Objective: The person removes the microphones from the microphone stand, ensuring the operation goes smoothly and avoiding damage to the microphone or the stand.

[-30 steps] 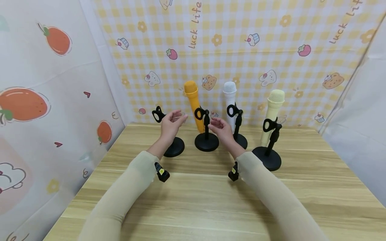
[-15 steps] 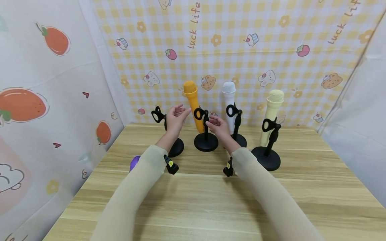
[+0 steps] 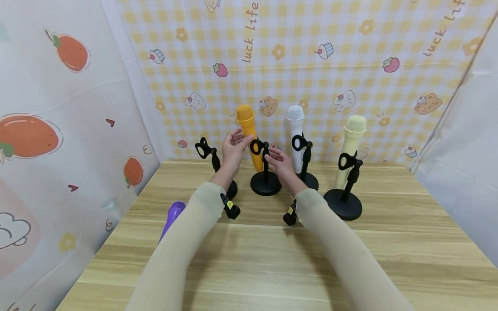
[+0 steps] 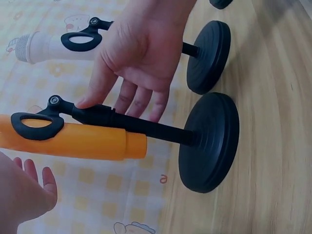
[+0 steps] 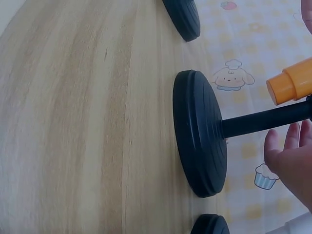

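My left hand [image 3: 233, 151] is raised beside the orange microphone [image 3: 246, 115], fingers loosely spread and holding nothing. That microphone leans upright behind a black microphone stand [image 3: 266, 186] with a round base and an oval clip. On the stand's other side is my right hand [image 3: 283, 167], its fingers relaxed. In the left wrist view the right thumb overlaps the upper pole, with the other fingers beyond it. The right wrist view has the fingers [image 5: 291, 139] close beside the pole, not wrapped round it.
White [image 3: 295, 114] and pale yellow [image 3: 355, 129] microphones stand at the back, each behind a black stand. Another stand's clip [image 3: 204, 147] shows at the left, partly hidden by my left arm. A purple microphone [image 3: 173, 214] lies at the left, partly under the sleeve.
My left hand has moved right and slightly up, from the left stand to the orange microphone, uncovering the purple microphone. My right hand has shifted slightly left.
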Tool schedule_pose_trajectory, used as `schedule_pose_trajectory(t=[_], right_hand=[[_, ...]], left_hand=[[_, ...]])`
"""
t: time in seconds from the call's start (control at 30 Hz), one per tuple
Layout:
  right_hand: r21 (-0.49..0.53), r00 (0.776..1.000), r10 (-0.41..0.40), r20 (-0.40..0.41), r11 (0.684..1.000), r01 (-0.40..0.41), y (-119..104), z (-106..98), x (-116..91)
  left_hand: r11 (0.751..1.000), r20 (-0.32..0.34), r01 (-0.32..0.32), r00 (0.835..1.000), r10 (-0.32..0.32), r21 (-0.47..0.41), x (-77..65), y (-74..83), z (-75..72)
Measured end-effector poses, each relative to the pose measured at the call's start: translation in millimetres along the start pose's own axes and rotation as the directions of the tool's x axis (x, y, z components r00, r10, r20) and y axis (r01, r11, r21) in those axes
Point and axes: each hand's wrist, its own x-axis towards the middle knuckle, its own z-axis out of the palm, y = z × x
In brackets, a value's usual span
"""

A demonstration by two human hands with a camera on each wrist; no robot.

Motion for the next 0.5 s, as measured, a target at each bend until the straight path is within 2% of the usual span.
schedule_pose_trajectory(t=[0.13, 0.5], right_hand=[[0.027, 1.0, 0.015, 0.015, 1.0, -0.015, -0.3, 0.0, 0.4], [0.003, 0.998, 0.032, 0.051, 0.999, -0.032, -1.6, 1.1, 2.6]], left_hand=[[1.0, -0.007, 0.019, 1.0, -0.019, -0.019, 0.7, 1.8, 4.4], [0.998, -0.022, 0.04, 0.999, -0.041, -0.052, 3.3, 3.4, 10.3]])
